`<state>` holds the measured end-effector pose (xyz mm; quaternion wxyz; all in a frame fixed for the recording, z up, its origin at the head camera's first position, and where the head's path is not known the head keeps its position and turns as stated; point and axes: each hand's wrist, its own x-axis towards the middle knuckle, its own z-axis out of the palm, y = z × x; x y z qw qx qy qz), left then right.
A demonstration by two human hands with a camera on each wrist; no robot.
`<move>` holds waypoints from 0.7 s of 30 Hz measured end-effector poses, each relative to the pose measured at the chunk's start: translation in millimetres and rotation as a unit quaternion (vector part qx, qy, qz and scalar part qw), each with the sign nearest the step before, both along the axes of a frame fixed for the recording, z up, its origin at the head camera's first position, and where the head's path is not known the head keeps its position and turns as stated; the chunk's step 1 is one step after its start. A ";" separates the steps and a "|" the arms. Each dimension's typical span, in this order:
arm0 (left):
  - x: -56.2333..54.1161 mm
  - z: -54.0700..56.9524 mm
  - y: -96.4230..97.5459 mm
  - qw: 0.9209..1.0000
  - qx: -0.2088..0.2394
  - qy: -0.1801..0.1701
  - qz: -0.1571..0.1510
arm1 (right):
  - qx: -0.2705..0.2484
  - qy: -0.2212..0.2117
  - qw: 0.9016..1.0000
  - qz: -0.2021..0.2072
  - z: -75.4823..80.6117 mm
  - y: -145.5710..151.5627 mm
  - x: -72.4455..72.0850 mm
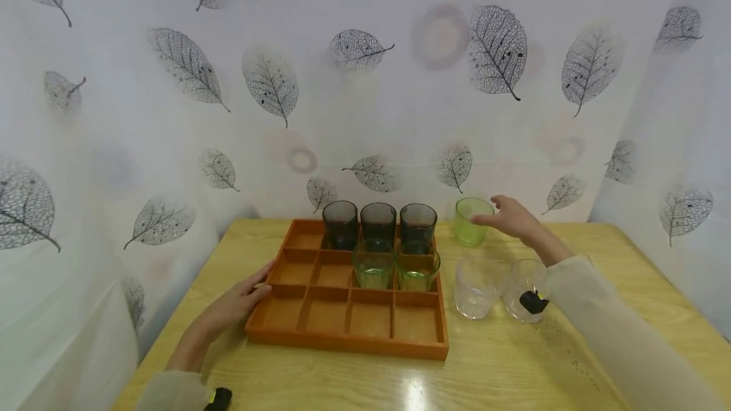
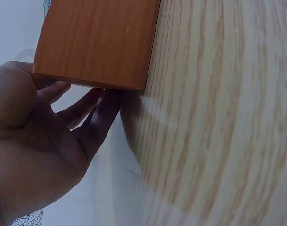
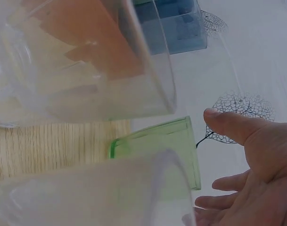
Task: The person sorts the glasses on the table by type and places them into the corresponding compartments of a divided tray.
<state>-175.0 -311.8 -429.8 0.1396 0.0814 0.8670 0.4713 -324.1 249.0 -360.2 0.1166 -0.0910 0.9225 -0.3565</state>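
Note:
My right hand (image 1: 511,217) reaches to a light green glass (image 1: 469,233) standing upright behind the tray's right side. In the right wrist view, its thumb (image 3: 228,123) is extended beside the rim of the green glass (image 3: 157,146), with the other fingers spread near it. My left hand (image 1: 231,306) rests against the left side of an orange-brown wooden compartment tray (image 1: 348,341); its fingers (image 2: 103,117) touch the side wall in the left wrist view. Three dark grey glasses (image 1: 379,224) stand in the tray's back row, with two green glasses (image 1: 374,271) in the middle row.
Two clear glasses (image 1: 475,297) stand on the wooden table (image 1: 342,379) right of the tray, below my right forearm. They fill much of the right wrist view's foreground. A leaf-print curtain (image 1: 365,106) hangs behind the table and along its sides.

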 end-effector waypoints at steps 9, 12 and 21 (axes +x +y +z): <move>5.4 -5.0 1.3 1.000 0.001 -0.006 0.004 | -0.010 -0.018 1.000 0.002 -13.4 -5.4 -3.2; 4.6 -5.4 0.7 1.000 0.010 -0.012 0.003 | -0.012 -0.015 1.000 0.001 -14.5 -6.9 -5.9; 2.6 0.5 1.0 1.000 0.014 -0.012 0.002 | -0.019 -0.006 1.000 -0.013 -19.1 -10.4 -13.0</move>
